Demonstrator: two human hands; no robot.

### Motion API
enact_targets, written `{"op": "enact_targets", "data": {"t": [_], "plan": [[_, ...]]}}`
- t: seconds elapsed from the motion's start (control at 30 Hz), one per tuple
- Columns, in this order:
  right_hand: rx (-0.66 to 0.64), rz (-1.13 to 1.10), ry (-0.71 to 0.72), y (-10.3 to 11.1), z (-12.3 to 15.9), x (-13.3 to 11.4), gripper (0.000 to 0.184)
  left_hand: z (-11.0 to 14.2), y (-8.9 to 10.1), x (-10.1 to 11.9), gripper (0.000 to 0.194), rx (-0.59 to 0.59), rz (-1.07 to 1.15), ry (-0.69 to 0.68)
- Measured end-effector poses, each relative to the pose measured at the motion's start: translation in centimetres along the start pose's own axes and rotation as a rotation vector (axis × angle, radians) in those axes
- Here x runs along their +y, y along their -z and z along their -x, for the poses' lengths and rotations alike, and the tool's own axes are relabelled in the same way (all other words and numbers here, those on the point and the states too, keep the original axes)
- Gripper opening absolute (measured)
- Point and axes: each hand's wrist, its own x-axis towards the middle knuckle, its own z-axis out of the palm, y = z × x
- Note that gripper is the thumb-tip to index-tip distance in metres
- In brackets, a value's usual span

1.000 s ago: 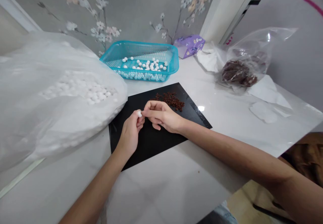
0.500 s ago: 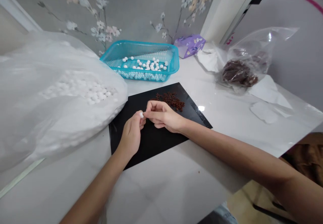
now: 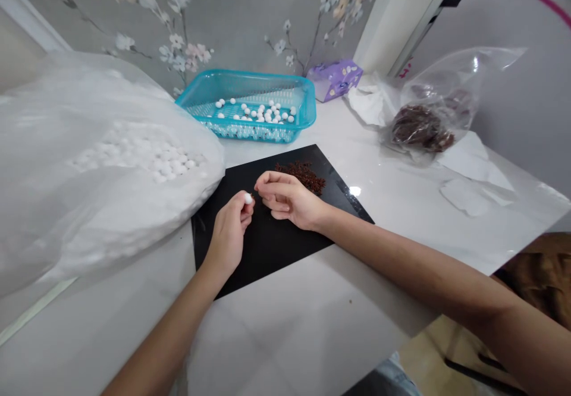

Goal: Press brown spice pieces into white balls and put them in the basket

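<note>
My left hand (image 3: 229, 229) pinches a small white ball (image 3: 247, 198) between thumb and fingertips above a black mat (image 3: 267, 247). My right hand (image 3: 288, 198) is curled beside it, its thumb and forefinger pinched together right next to the ball; what they hold is too small to see. A small heap of dark reddish-brown bits (image 3: 303, 173) lies on the mat just beyond my right hand.
A large clear bag of white balls (image 3: 89, 164) bulges at the left. A teal basket (image 3: 250, 106) with several white balls stands behind the mat. A purple tissue pack (image 3: 334, 79), white papers and a clear bag of brown bits (image 3: 423, 125) lie at the right.
My right hand's fingertips have drawn slightly away from the ball, and both hands have shifted a little upward in view. The ball stays pinched in my left hand.
</note>
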Motion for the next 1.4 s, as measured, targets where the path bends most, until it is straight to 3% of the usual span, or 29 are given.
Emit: {"op": "enact_targets", "data": {"t": [0.37, 0.8, 1.2, 1.4], "plan": [[-0.081, 0.139, 0.094, -0.5, 0.5, 0.2, 0.019, -0.2, 0.0, -0.1, 0.020, 0.014, 0.089, 0.007], [-0.046, 0.292, 0.206, -0.7, 0.2, 0.9, 0.025, -0.1, 0.4, -0.6, 0.024, 0.001, 0.130, -0.079], [0.028, 0.409, 0.280, -1.0, 0.2, 1.0, 0.017, -0.3, 0.5, -0.7, 0.024, 0.008, 0.126, -0.057], [0.138, 0.691, 0.436, -0.6, 0.0, 1.4, 0.027, -0.4, 0.6, -1.1, 0.031, 0.049, 0.025, -0.100]]}}
